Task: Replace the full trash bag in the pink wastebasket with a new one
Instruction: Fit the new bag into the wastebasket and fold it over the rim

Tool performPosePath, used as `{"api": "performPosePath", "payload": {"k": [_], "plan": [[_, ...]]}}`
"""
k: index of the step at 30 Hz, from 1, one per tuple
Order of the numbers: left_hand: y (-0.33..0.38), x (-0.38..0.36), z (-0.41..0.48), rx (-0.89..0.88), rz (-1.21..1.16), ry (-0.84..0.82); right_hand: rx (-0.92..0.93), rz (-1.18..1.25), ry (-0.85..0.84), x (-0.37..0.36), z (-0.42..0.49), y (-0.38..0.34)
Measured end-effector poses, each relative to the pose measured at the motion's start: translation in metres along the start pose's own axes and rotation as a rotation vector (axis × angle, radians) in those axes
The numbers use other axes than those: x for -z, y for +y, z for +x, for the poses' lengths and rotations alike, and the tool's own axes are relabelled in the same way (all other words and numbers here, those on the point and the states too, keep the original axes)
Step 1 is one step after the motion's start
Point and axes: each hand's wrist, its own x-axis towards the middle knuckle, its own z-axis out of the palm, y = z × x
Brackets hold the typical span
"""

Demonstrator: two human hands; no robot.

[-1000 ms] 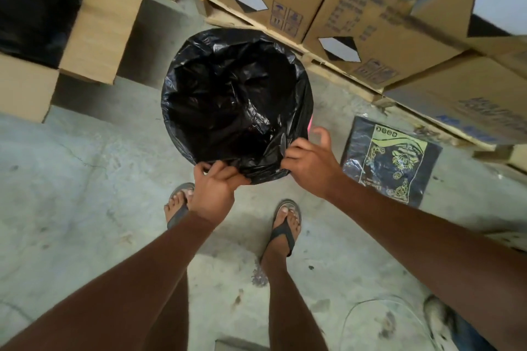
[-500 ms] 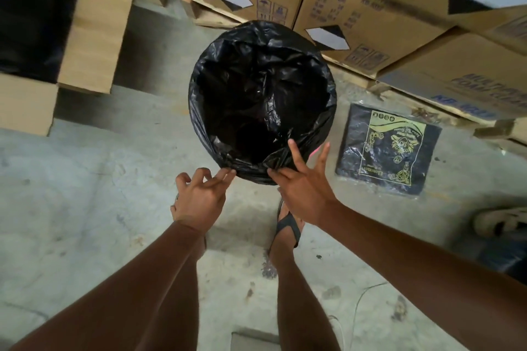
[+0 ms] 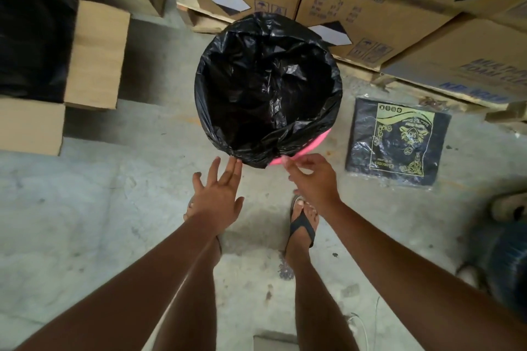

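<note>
A black trash bag [image 3: 268, 85] lines the pink wastebasket [image 3: 312, 144], folded over its rim all around. Only a strip of pink shows at the near right. The bag's inside looks dark and hollow. My left hand [image 3: 216, 194] hovers just short of the near rim, fingers spread, fingertips nearly touching the black plastic, holding nothing. My right hand [image 3: 312, 179] is at the near right rim, thumb and fingers pinched close together by the pink edge; I cannot make out any plastic between them.
A flat pack of black bags [image 3: 397, 141] lies on the concrete floor to the right. Cardboard boxes [image 3: 359, 6] on pallets stand behind the basket. An open box [image 3: 94, 54] with a black bag inside sits at the left. My sandalled feet [image 3: 303, 222] stand below.
Both hands have let go of the bag's folded edge and drawn back a little toward me. More pink rim shows at the near right. The view has shifted slightly.
</note>
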Motion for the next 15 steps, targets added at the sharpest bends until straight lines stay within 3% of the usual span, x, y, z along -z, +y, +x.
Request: {"api": "performPosePath", "payload": {"k": [2,7,11,15], "plan": [[0.004,0.008,-0.002,0.008,0.018,0.048,-0.076,0.164,0.09,-0.019,-0.004,-0.016],[0.009,0.025,-0.004,-0.015,0.003,0.21,-0.023,0.115,0.236,-0.049,-0.011,-0.034],[0.012,0.033,0.005,-0.087,0.005,0.175,0.145,-0.019,0.331,-0.053,-0.011,-0.036],[0.011,0.029,0.018,-0.208,0.019,0.076,0.333,-0.145,0.303,-0.043,-0.003,-0.031]]}}
